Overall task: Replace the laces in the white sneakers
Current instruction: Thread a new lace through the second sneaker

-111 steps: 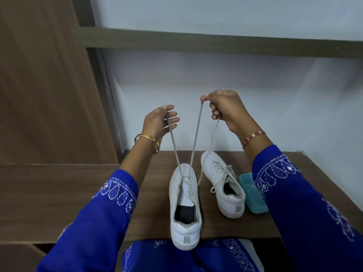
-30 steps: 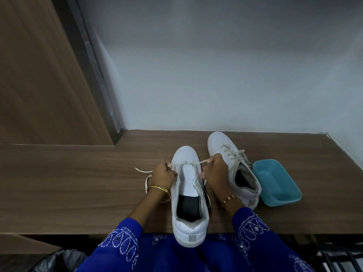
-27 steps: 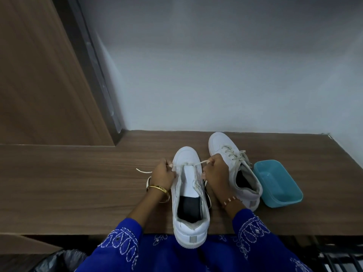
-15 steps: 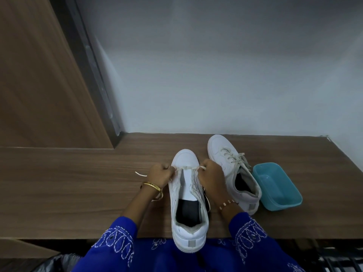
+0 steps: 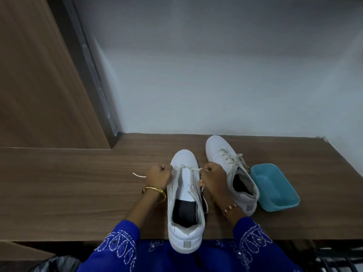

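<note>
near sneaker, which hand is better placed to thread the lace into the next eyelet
Probably the right hand: it pinches the lace right beside the near sneaker's eyelet row. The left hand grips the other end, whose tip trails away across the table.

The desk (image 5: 78, 185) is matt wood with visible grain. On it, the near sneaker (image 5: 185, 203) looks like smooth white leather. Right of it, the blue tub (image 5: 275, 185) is smooth, slightly glossy plastic.

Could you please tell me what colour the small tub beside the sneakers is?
The tub is light blue-green, seen clearly in the head view.
</note>
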`<action>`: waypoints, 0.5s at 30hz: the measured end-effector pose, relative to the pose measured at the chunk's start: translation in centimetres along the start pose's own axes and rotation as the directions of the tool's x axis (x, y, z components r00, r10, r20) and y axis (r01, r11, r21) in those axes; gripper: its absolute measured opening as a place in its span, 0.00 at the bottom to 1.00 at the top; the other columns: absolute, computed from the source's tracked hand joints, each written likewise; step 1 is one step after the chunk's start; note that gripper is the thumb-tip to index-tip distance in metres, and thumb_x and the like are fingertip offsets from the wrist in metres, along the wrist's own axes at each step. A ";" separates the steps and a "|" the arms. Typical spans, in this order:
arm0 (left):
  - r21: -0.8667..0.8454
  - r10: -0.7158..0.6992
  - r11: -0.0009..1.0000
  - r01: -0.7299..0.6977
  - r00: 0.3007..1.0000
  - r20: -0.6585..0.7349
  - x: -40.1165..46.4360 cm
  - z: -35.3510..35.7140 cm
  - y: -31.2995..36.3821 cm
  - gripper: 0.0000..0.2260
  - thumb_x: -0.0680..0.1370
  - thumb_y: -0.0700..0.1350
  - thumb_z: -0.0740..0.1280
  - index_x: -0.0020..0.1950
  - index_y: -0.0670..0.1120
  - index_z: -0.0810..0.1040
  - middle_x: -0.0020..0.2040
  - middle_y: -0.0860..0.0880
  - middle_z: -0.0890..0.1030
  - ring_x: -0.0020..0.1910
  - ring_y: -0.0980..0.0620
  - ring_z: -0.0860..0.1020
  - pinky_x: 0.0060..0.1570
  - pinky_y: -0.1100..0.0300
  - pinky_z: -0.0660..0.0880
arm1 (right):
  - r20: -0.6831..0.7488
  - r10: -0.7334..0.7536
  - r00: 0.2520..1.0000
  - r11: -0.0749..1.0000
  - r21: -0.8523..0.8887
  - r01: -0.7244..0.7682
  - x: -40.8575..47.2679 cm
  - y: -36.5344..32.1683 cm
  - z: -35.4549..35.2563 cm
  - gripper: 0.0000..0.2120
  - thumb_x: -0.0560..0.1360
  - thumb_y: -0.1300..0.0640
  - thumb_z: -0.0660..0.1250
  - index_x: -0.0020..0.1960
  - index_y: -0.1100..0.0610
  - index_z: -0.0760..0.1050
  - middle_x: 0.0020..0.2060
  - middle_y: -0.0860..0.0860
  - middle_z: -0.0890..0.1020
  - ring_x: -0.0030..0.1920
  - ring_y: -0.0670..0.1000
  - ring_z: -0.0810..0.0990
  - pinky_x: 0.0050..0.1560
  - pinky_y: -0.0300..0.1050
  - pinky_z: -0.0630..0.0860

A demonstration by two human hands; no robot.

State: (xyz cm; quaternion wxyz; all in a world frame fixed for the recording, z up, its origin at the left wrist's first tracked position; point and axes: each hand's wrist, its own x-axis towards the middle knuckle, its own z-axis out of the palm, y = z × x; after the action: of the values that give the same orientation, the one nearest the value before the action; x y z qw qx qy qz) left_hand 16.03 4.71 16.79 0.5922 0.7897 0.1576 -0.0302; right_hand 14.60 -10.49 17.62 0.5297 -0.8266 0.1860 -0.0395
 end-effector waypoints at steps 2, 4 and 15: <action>0.142 0.062 0.988 -0.067 0.997 0.034 -0.1 -0.1 0.9 0.10 0.72 0.45 0.62 0.32 0.42 0.73 0.32 0.42 0.76 0.33 0.47 0.73 0.36 0.50 0.71 | 0.074 -0.060 0.995 0.986 -0.150 0.071 0.2 -0.2 -0.3 0.15 0.70 0.65 0.62 0.27 0.56 0.62 0.24 0.51 0.69 0.29 0.52 0.71 0.34 0.51 0.74; 0.243 0.109 0.962 -0.121 0.992 0.064 0.0 -0.1 1.7 0.06 0.75 0.41 0.62 0.41 0.45 0.77 0.38 0.45 0.79 0.37 0.48 0.74 0.39 0.58 0.69 | 0.087 -0.143 0.986 0.947 -0.278 0.162 0.1 -0.6 -0.3 0.17 0.73 0.56 0.64 0.28 0.55 0.64 0.24 0.48 0.69 0.29 0.48 0.69 0.34 0.44 0.68; 0.402 0.230 0.864 -0.305 0.947 0.223 0.9 0.5 2.2 0.07 0.74 0.38 0.65 0.45 0.42 0.83 0.44 0.46 0.84 0.45 0.49 0.80 0.42 0.65 0.69 | 0.176 -0.360 0.916 0.767 -0.504 0.398 0.7 -1.0 1.9 0.08 0.75 0.56 0.64 0.49 0.57 0.79 0.48 0.54 0.76 0.48 0.52 0.76 0.39 0.42 0.71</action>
State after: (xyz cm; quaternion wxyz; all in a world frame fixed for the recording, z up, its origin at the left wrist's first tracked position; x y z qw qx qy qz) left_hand 17.58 3.89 18.42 0.4122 0.9097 -0.0147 -0.0479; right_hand 16.03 -8.76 17.61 0.2680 -0.9613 0.0004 -0.0641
